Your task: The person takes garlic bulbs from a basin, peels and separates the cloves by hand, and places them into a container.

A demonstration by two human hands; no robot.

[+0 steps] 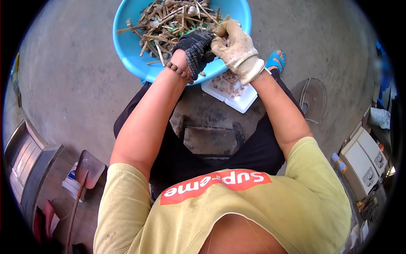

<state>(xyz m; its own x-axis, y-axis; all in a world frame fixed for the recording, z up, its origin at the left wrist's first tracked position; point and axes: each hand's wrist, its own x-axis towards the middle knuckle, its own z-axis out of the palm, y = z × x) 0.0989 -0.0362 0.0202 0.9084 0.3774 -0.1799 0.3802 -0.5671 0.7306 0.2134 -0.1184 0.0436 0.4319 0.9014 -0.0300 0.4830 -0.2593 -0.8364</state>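
A large blue basin (129, 59) holds a heap of dry garlic stalks and bulbs (167, 21). Over its near right part, my two hands meet. My left hand (195, 51), in a dark grey knitted glove, has its fingers closed; what they hold is hidden. On my right hand (237, 46) is a cream glove, its fingers curled in against the other glove around something too small to make out. Below them, partly under the basin's rim, a white tray (242, 103) contains small pale pieces that look like garlic cloves (229, 84).
A dark stool frame (211, 127) stands between my knees. To the right are a round fan (311, 100) and a white cabinet (361, 158). At the lower left, a shovel (89, 168) leans by a white bucket (71, 185), near a wooden-framed item (36, 173).
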